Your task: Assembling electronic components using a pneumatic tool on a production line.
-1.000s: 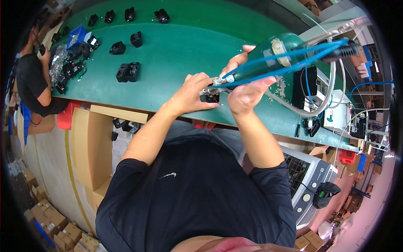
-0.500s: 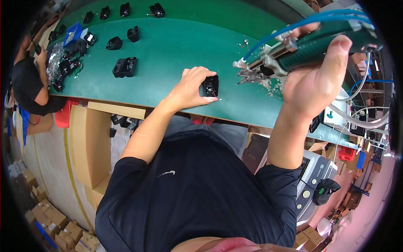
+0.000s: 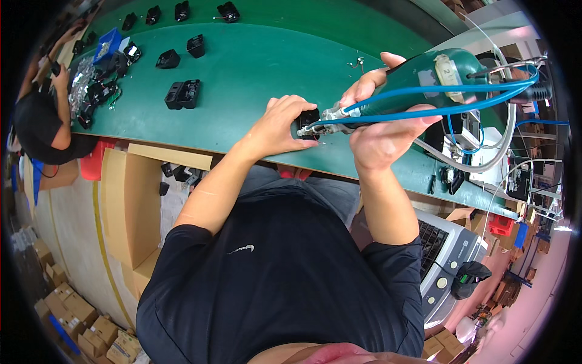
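Observation:
My left hand (image 3: 276, 126) is closed around a small black plastic case (image 3: 310, 116) on the green bench, fingers along its far side and thumb along its near side. In my right hand (image 3: 383, 144) is a thick green handheld air tool (image 3: 409, 76) with blue hoses (image 3: 454, 91). The tool lies nearly level, and its metal nose reaches over the open case from the right. The nose and my left fingers hide most of the case's inside. A small pale wire end shows beside my left thumb.
Several black cases, including a wider one (image 3: 183, 94), stand across the green bench (image 3: 248, 73). A blue bin (image 3: 107, 45) and a heap of parts lie at the far left, near another person (image 3: 42, 124). A cardboard box (image 3: 130, 206) stands below the bench edge.
My right hand has brought the air tool left and down, from above the bench to the case. The tool has turned level. My left hand stays on the case.

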{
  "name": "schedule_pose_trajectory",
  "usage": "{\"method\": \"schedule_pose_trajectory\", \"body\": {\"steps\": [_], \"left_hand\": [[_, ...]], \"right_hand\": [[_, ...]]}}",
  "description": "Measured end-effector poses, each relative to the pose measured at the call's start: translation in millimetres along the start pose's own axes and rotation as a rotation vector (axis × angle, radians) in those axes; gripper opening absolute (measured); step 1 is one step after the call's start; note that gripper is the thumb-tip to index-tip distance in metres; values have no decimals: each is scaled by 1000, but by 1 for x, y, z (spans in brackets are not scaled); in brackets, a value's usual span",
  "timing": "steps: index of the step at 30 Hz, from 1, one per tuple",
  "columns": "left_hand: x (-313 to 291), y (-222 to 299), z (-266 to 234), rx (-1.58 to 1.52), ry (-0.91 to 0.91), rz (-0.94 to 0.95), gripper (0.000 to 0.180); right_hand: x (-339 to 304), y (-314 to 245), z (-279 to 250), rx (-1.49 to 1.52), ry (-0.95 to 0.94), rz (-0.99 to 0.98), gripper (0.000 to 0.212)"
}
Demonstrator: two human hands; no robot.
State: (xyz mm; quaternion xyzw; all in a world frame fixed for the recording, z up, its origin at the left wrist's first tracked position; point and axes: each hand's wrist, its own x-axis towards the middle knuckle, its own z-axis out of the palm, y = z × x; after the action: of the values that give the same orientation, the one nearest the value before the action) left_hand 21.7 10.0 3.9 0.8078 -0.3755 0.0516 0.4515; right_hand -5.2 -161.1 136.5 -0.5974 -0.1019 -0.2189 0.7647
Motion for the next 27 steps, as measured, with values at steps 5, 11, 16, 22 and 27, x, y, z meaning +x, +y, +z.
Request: {"method": "schedule_pose_trajectory", "body": {"steps": [5, 11, 16, 22, 27], "left_hand": [[1, -1, 0, 6, -8, -9, 76], [1, -2, 0, 4, -7, -5, 75], [0, -2, 0, 9, 4, -2, 75], [-2, -2, 1, -6, -1, -22, 74], [1, 1, -2, -37, 1, -51, 71]], "right_hand": [[-1, -1, -5, -50, -33, -7, 107], [0, 3, -7, -66, -10, -35, 106], [-2, 1, -5, -65, -12, -3, 105], [-7, 8, -7, -25, 2, -23, 101], [-10, 24, -13, 111, -6, -33, 94]]}}
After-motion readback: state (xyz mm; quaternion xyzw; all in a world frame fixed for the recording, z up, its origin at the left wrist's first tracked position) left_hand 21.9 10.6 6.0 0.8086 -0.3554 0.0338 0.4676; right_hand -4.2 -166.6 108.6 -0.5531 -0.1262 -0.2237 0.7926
